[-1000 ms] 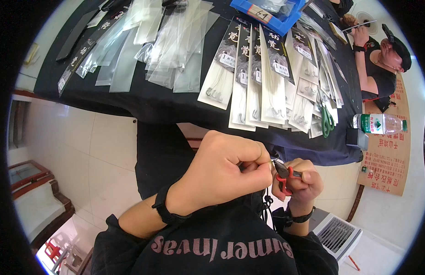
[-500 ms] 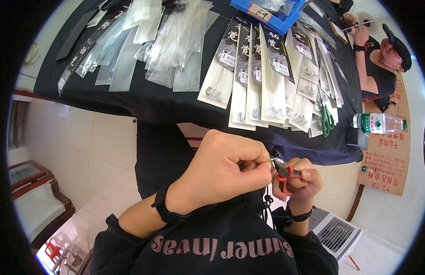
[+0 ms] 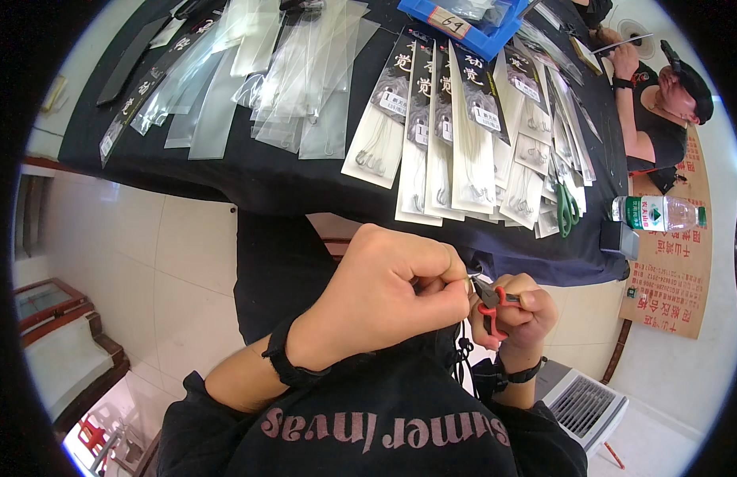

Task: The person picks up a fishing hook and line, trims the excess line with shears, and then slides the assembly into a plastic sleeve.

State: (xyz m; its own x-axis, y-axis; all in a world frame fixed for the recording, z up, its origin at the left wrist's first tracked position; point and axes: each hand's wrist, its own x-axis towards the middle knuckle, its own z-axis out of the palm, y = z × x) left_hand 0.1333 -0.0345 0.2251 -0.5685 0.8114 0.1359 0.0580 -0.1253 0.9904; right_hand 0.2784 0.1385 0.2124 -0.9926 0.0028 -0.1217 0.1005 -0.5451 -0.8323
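My left hand (image 3: 384, 290) is closed, its thumb and forefinger pinched together in front of my chest. A tiny shiny bit shows at its fingertips, too small to name. Right beside it, my right hand (image 3: 535, 314) is wrapped round small pliers (image 3: 487, 296) with red grips. The dark jaws of the pliers point toward the pinched fingertips and meet the tiny bit there. Beyond my hands, several long packets of rigged fish hooks (image 3: 372, 151) lie overlapping on the black-covered table (image 3: 225, 175).
Clear plastic sleeves (image 3: 285, 131) lie at the table's left. Green-handled scissors (image 3: 568, 211) rest by the packets. A blue bin (image 3: 464, 32) stands at the back, and a water bottle (image 3: 659, 214) is at the right. Another person (image 3: 655, 119) works at the far right.
My right hand and the pliers have shifted very slightly to the left. The left hand keeps its pinch, and the things on the table are unchanged.
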